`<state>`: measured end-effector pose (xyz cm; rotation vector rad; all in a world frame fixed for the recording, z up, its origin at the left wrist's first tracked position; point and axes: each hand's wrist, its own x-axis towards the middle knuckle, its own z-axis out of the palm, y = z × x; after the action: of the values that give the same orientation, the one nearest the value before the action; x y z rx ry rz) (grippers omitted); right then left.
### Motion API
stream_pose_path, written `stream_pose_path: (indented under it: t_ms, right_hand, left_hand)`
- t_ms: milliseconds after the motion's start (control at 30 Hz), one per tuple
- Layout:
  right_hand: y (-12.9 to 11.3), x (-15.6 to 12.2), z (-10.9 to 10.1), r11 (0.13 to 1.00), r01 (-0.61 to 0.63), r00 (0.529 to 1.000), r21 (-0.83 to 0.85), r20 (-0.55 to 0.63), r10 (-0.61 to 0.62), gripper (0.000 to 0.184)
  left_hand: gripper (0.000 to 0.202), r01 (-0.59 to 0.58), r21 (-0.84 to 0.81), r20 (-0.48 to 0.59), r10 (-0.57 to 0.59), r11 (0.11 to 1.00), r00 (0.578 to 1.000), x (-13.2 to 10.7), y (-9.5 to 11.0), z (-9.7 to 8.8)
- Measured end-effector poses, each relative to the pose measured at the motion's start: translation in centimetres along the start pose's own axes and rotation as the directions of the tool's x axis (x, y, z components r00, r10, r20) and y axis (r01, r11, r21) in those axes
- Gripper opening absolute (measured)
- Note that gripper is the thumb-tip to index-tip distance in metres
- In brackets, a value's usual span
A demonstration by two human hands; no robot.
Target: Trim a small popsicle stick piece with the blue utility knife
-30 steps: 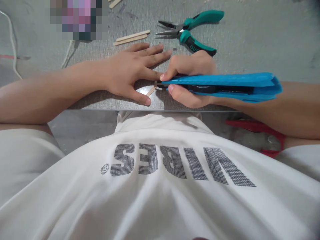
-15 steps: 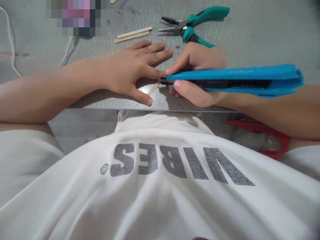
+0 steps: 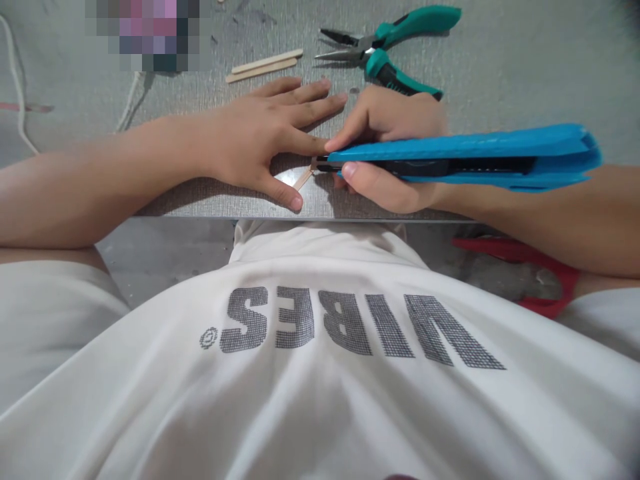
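My left hand (image 3: 260,130) lies flat on the table with its fingers spread, the index finger reaching the tip of the tool. In the gap between thumb and index finger, a thin wooden craft stick (image 3: 303,178) shows at a slant; the rest of it is hidden. My right hand (image 3: 400,117) grips a blue utility knife (image 3: 465,143) near its front, thumb on the near side and index finger along the far side. The knife's dark tip meets the stick beside my left index finger. How much blade is out is hard to see.
Beyond my hands, two craft sticks (image 3: 265,65) lie side by side. Green-handled pliers (image 3: 373,50) rest with jaws apart behind my right hand. A white cable (image 3: 131,100) runs to a blurred-out object at the upper left. The table's front edge (image 3: 320,219) is close to my shirt.
The knife and my right hand have shifted slightly left, the tip staying at the stick. My left hand keeps its flat pose. The whole view has shifted a little.
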<state>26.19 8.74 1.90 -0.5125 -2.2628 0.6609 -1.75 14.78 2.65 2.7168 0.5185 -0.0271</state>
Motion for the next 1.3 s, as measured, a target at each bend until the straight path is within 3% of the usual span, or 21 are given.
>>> stream_pose_path:
  t_ms: [433,800,1300]
  right_hand:
    - [0.23,-0.03,0.1,0.999,0.041,0.999,-0.015,-0.031,-0.042,0.021]
    - [0.2,-0.05,0.02,0.996,0.034,0.999,-0.087,-0.006,-0.035,0.021]
    - [0.19,-0.23,-0.21,0.988,0.044,0.999,-0.15,0.015,-0.042,0.023]
  left_hand:
    - [0.11,0.003,0.068,0.043,-0.006,0.998,0.999,-0.03,0.37,-0.29]
    - [0.097,-0.003,0.02,0.01,0.003,1.0,1.0,-0.13,0.21,-0.4]
    - [0.097,0.006,-0.001,0.011,-0.006,1.0,1.0,-0.15,0.41,-0.43]
